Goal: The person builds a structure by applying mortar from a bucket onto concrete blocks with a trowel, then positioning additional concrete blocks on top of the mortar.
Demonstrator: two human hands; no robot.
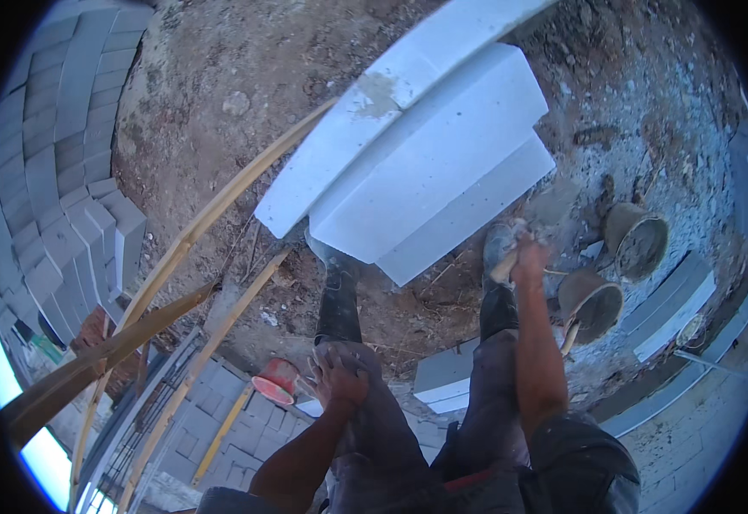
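Observation:
My left hand (pixel 339 379) rests on my left knee with its fingers spread, holding nothing. Beside my right shin, my right hand (pixel 530 257) is closed around a wooden-handled tool (pixel 504 267); its working end is blurred and hard to make out. Just ahead of my boots lie pale building blocks (pixel 434 154), stacked with a stepped edge. A long pale block or slab (pixel 391 94) runs slantwise along their far side, with a grey smear on its top. Two mortar-stained buckets (pixel 639 242) stand right of my right hand, the nearer one close to my forearm.
Large stacks of grey blocks (pixel 48 154) fill the left side. Long timber poles (pixel 194 231) slant across the dirt at left. A red bucket (pixel 276 380) and a yellow bar (pixel 222 433) lie at lower left. More blocks (pixel 669 304) lie at right.

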